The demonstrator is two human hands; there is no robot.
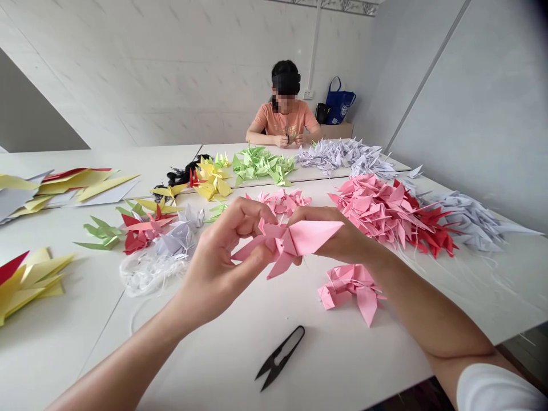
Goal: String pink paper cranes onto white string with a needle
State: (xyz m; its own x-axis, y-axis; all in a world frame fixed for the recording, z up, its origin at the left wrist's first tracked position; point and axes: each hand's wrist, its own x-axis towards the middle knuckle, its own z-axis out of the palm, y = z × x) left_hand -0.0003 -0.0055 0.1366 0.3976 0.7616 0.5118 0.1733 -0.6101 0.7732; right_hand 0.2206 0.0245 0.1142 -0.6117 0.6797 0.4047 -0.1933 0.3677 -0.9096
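Observation:
A pink paper crane (285, 241) is held up over the table between my two hands. My left hand (226, 260) pinches it, thumb in front and curled fingers behind. Behind its right wing is my right hand (342, 237), curled close against the crane; most of its fingers are hidden, so what they grip cannot be made out. Below my right wrist lies a small cluster of pink folded cranes (353, 288). Black thread snips (280, 358) rest on the table nearer to me, blades pointing lower left.
Pink cranes (377, 208) are heaped at right, beside red cranes (436, 228) and pale cranes (466, 220). Green cranes (261, 164) lie farther back. White string (143, 274) lies tangled at left, near yellow folded paper (38, 279). Across the table sits a person (285, 117).

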